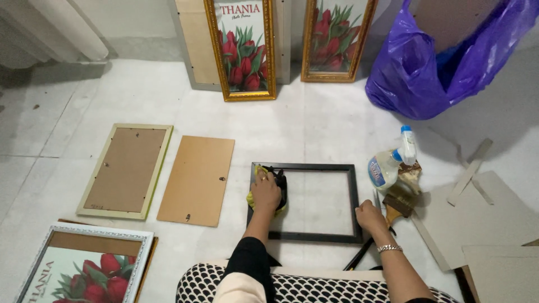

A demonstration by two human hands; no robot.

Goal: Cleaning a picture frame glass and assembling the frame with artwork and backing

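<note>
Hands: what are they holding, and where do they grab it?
The left hand presses a yellow cloth onto the black frame at its left edge. The right hand holds the frame at its right edge, near the bottom corner.

blue-labelled spray bottle (387, 166), purple bag (432, 62)

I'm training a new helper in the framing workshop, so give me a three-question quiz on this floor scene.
1. True or false: the left hand presses a yellow cloth onto the black picture frame.
2. Which lies nearest the right hand?
A. purple plastic bag
B. paintbrush
C. loose brown backing board
3. Fill in: just beyond the paintbrush, a ____ bottle lies on the floor.

Key
1. true
2. B
3. spray
</note>
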